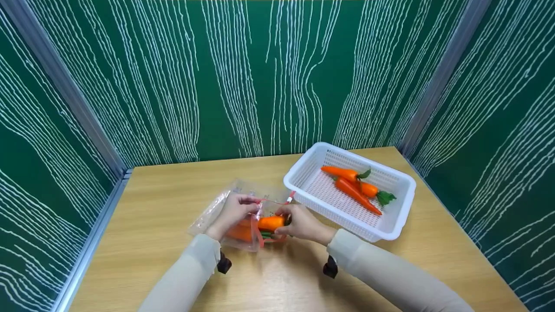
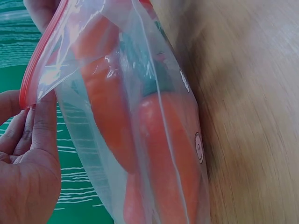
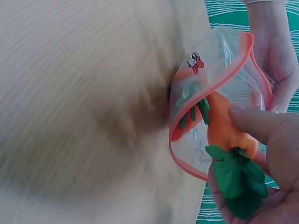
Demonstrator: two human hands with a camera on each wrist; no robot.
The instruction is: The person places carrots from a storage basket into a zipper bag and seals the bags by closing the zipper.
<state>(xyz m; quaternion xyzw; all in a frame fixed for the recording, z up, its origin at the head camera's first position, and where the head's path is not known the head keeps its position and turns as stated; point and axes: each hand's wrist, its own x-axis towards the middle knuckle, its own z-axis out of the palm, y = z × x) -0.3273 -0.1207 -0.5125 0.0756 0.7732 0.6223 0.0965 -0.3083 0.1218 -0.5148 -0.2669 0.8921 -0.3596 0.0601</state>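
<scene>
My left hand (image 1: 236,212) pinches the red zip edge of a clear plastic zip bag (image 1: 208,214) and keeps its mouth apart. The left wrist view shows the fingers (image 2: 44,126) at that red edge. My right hand (image 1: 303,223) grips an orange toy-like carrot (image 3: 222,121) near its leafy end, thumb on top. The carrot's narrow end is inside the bag's mouth, while its green leaves (image 3: 238,182) stick out towards my palm. Inside the bag lie other orange vegetables (image 2: 168,149), one with a green stem end (image 3: 191,100); the film blurs their shapes.
A white perforated plastic basket (image 1: 299,173) stands right of the bag. In it lie two orange carrots with green leaves (image 1: 383,197) and a long red pepper-like vegetable (image 1: 357,197). The wooden table (image 1: 164,195) is bordered by green white-streaked panels (image 1: 225,108).
</scene>
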